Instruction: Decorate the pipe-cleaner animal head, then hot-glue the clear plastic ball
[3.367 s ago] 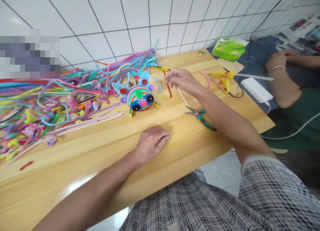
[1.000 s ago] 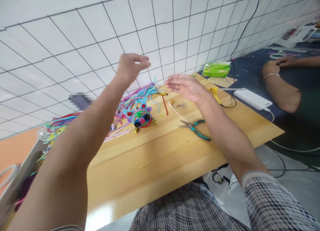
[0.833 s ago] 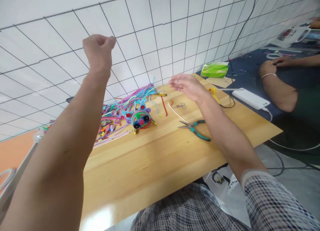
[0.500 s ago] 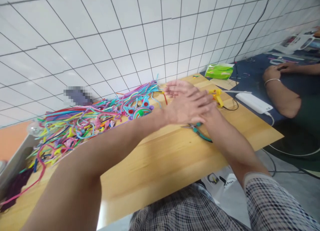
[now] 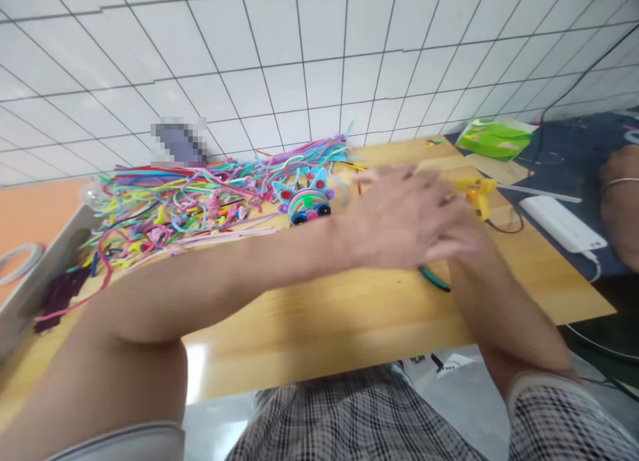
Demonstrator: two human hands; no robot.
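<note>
My left hand (image 5: 409,218) lies across the back of my right hand and wrist, its fingers stretched out and blurred by motion. Beneath it, my right hand (image 5: 366,176) is mostly covered; only some outstretched fingertips show past the left hand. I see no object in either hand. Left of the hands sits a pipe-cleaner animal head (image 5: 308,200) with blue ears, red ear centres and dark round eyes. The teal handle of pliers (image 5: 434,279) pokes out below my hands; the rest is hidden. A yellow hot glue gun (image 5: 478,193) lies just beyond my right wrist.
A heap of coloured pipe cleaners (image 5: 200,208) covers the back left of the wooden table (image 5: 319,321). At the right are a green packet (image 5: 496,139) and a white power strip (image 5: 562,223) with a cable. Another person's forearm (image 5: 620,208) is at the right edge.
My left hand has slid along my right hand toward its wrist, covering more of it and the pliers. The view has swung, so the table items appear shifted right.
</note>
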